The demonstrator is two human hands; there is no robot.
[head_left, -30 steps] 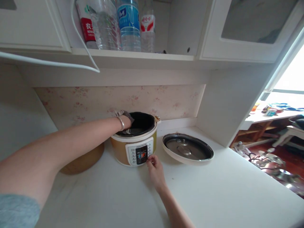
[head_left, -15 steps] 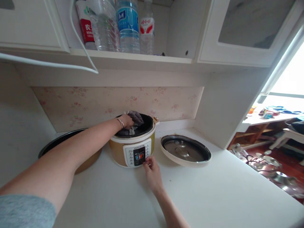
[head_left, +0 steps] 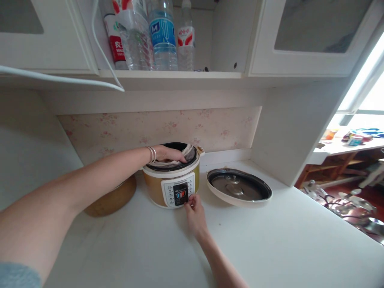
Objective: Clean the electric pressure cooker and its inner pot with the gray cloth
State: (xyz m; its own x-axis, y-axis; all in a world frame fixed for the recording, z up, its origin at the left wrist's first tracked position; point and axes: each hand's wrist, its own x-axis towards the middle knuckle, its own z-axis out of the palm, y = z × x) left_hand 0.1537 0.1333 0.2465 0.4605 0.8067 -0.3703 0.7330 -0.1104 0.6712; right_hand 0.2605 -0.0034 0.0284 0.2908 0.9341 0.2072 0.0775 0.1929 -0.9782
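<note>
A yellow-and-white electric cooker (head_left: 168, 186) stands open at the back of the white counter (head_left: 270, 240). My left hand (head_left: 169, 153) is inside its black pot, fingers pressed on a grey cloth (head_left: 187, 152) against the right inner wall. A silver bangle sits on that wrist. My right hand (head_left: 195, 212) rests against the cooker's lower front, fingertips curled by the control panel (head_left: 179, 193), holding the body steady.
The cooker's lid (head_left: 239, 187) lies upside down on the counter to the right. A brown bowl-shaped pot (head_left: 111, 199) sits left of the cooker, partly behind my arm. Several water bottles (head_left: 162, 36) stand on the shelf above. A white cable (head_left: 99, 48) hangs at top left.
My left hand has moved the cloth from the pot's back left rim across to its right inner wall. My right hand stays against the cooker's front.
</note>
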